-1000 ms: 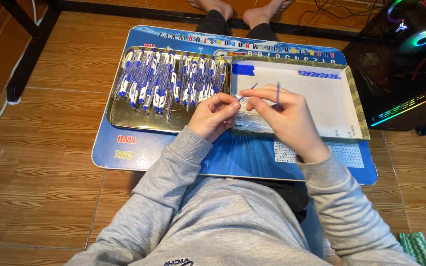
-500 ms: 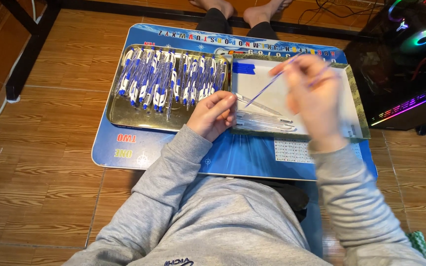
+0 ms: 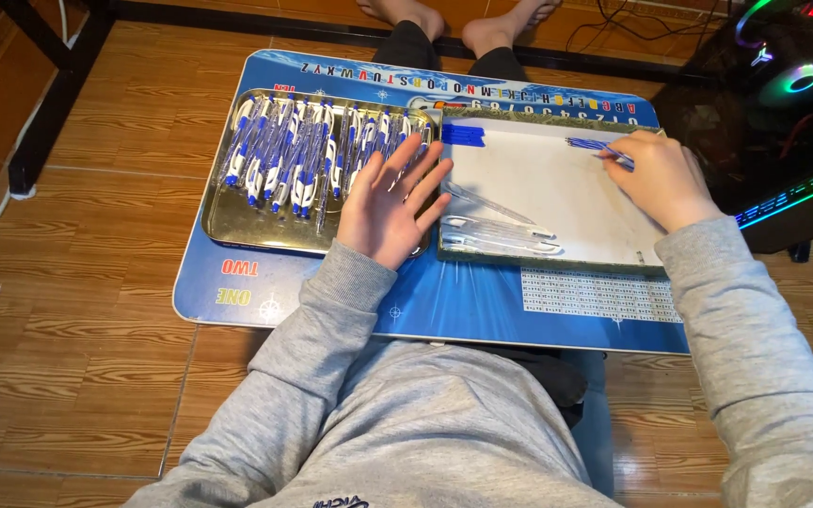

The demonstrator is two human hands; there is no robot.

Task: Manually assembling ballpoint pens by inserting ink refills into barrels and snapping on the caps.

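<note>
Because the blue lap desk (image 3: pixel 482 310) rests only on the person's legs, a shift could tilt both trays. The metal tray (image 3: pixel 237 221) of blue-and-white pens (image 3: pixel 284 155) lies under the left hand (image 3: pixel 390 202), whose spread fingers (image 3: pixel 405 160) could scatter them. On the white tray (image 3: pixel 557 188), the right hand (image 3: pixel 662 179) pinches blue refills (image 3: pixel 595 147) at its fingertips; a loose grip might drop them beside the clear barrels (image 3: pixel 501 235).
</note>
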